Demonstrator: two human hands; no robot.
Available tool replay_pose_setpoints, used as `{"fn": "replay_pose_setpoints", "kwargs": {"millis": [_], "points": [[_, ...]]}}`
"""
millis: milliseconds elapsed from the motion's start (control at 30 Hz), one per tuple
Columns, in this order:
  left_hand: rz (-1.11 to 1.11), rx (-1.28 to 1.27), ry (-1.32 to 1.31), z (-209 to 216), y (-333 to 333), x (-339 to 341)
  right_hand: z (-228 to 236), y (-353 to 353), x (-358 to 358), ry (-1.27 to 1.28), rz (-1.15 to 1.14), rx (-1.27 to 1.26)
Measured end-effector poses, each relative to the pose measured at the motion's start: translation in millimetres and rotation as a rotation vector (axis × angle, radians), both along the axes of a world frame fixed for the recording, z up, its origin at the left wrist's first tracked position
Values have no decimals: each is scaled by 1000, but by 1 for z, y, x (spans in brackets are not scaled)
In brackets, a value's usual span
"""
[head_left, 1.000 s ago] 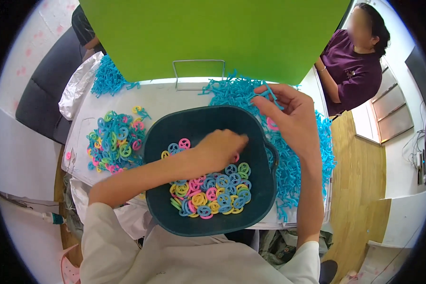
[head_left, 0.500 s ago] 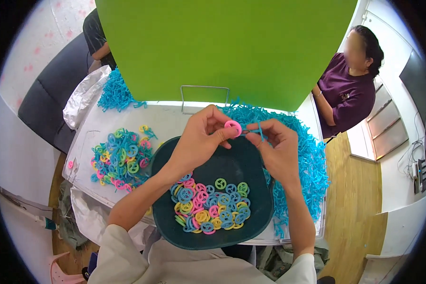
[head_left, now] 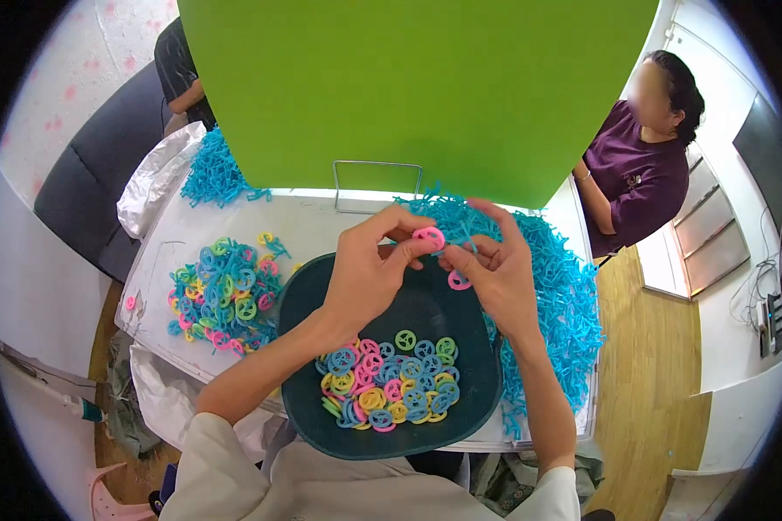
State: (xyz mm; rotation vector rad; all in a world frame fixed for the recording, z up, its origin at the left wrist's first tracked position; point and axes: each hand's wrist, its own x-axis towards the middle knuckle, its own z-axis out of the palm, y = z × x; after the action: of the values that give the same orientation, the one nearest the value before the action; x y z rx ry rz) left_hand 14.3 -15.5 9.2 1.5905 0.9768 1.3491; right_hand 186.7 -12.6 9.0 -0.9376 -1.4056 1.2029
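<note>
My left hand [head_left: 365, 271] is closed, pinching a small pink plastic wheel [head_left: 429, 233] between thumb and fingers above the far part of a dark green basin [head_left: 300, 391]. Close against it, my right hand [head_left: 506, 282] has its thumb and fingers together on a thin blue plastic stick [head_left: 467, 236], its index finger raised. A second pink wheel [head_left: 459, 280] shows just below the right fingers; whether it is attached to the stick I cannot tell. In the basin lie several loose spoked wheels [head_left: 391, 382] in pink, blue, yellow and green.
Left of the basin, a pile of wheels joined with blue pieces [head_left: 226, 291] sits on the white table [head_left: 161, 252]. A large heap of blue sticks [head_left: 556, 295] covers the right side. Behind stands a green panel [head_left: 417, 87] with a wire stand [head_left: 378, 162]. A person [head_left: 643, 165] sits far right.
My right index finger has lifted and the blue stick has tilted. A second pink wheel now shows beneath the right fingers. My left hand keeps its pink wheel at nearly the same spot.
</note>
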Motion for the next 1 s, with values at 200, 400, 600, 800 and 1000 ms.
{"fn": "replay_pose_setpoints", "kwargs": {"millis": [200,400,600,800,1000], "points": [[-28,74,-34,-5,-1,-4,-5,-1,-5,-247,-116,236],[-9,-79,-169,-3,-1,-2,-10,1,-4,-320,-162,305],[-31,-137,-204,-8,1,1,-16,0,-12,-158,-190,164],[-10,-106,-253,-7,-2,4,-15,-1,-17,-111,-227,80],[42,-117,-206,-8,-3,4,-15,-4,-17,-190,-284,128]]}}
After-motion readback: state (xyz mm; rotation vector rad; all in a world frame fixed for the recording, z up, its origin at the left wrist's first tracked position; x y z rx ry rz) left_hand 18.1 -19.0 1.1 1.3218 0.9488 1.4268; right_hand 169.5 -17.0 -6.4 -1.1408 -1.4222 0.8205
